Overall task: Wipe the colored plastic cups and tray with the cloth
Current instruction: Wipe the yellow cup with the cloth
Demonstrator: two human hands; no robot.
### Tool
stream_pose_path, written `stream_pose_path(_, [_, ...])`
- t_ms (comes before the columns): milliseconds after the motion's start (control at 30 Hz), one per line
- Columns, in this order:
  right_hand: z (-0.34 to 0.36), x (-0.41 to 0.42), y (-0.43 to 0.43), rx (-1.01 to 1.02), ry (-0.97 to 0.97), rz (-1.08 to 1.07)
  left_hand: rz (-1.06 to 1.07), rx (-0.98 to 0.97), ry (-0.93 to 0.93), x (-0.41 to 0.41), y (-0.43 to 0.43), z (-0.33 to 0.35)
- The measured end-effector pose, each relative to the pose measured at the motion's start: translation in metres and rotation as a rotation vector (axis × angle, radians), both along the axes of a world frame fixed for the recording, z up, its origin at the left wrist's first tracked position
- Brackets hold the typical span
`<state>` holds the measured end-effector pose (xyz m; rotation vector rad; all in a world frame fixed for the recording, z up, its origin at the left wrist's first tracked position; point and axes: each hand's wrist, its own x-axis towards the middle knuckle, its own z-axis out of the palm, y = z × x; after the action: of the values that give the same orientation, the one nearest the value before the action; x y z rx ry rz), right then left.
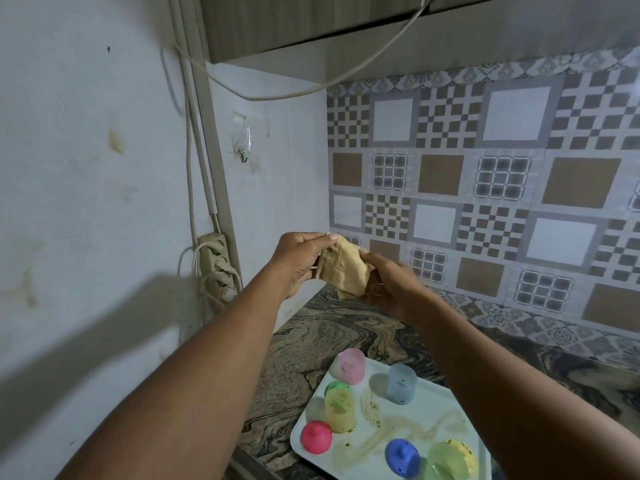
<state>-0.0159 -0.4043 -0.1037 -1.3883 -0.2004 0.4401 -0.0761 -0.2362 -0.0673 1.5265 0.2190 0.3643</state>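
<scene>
Preparation of the cloth looks to be the step in hand: the beige fabric is held up in the air over the far left end of the marbled counter, well above and beyond the tray, which lies at the near right with the cups on it. The left hand pinches the cloth's upper corner between thumb and fingertips, and the right hand grasps its lower right side, fingers curled under it. To do this well, bunch the cloth into a firm pad with a clean face outward. Then bring it down and take one cup at a time, lifting each off the tray so the brownish smears on the tray can be wiped too. On the tray stand a pale pink cup, a pale blue cup and a yellow cup with a green cup just behind it. A magenta cup and a dark blue cup both look to be mouth-down. The green-and-yellow shapes at the near edge overlap, and I cannot tell how many cups they are. The frame cuts off the tray's near edge, the right forearm covers its right side, and the right fingertips are hidden behind the cloth.
</scene>
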Motion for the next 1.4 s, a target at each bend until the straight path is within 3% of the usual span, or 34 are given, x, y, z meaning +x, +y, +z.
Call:
stream_pose_path(133, [0.009, -0.001, 0.033, -0.013, -0.031, 0.057, 0.019, 0.071, 0.022, 0.0, 0.034, 0.001])
stream_pose_path(300, [0.02, 0.011, 0.071, -0.119, -0.235, -0.023, 0.125, 0.213, -0.004, 0.003, 0.075, -0.006])
stream_pose_path(500, [0.009, 0.02, 0.1, -0.121, -0.284, -0.121, 0.096, 0.151, -0.029, 0.02, 0.091, -0.023])
stream_pose_path(633, [-0.019, 0.026, 0.104, -0.039, -0.164, -0.158, 0.11, 0.151, -0.036, 0.031, 0.086, -0.045])
stream_pose_path(800, [-0.053, 0.023, 0.088, -0.012, 0.117, -0.013, 0.079, 0.186, 0.064, 0.042, 0.085, -0.083])
stream_pose_path(900, [-0.059, 0.027, 0.084, -0.046, 0.189, 0.099, 0.079, 0.206, 0.107, 0.04, 0.086, -0.081])
stream_pose_path(1033, [-0.074, 0.005, 0.064, -0.043, 0.282, 0.066, 0.017, 0.132, 0.185, 0.033, 0.074, -0.105])
stream_pose_path(1067, [-0.117, -0.002, 0.037, 0.014, 0.392, -0.069, -0.153, 0.122, 0.284, 0.049, 0.043, -0.154])
stream_pose_path(1100, [-0.139, -0.003, 0.029, 0.044, 0.428, -0.106, -0.196, 0.17, 0.32, 0.053, 0.034, -0.173])
stream_pose_path(1233, [-0.164, -0.022, 0.011, 0.064, 0.474, -0.251, -0.222, 0.102, 0.335, 0.045, 0.021, -0.195])
stream_pose_path(1300, [-0.164, -0.023, 0.003, 0.145, 0.501, -0.345, -0.233, 0.218, 0.329, 0.044, 0.022, -0.205])
stream_pose_path(1400, [-0.17, -0.024, -0.01, 0.203, 0.485, -0.463, -0.387, 0.646, 0.38, 0.028, 0.019, -0.232])
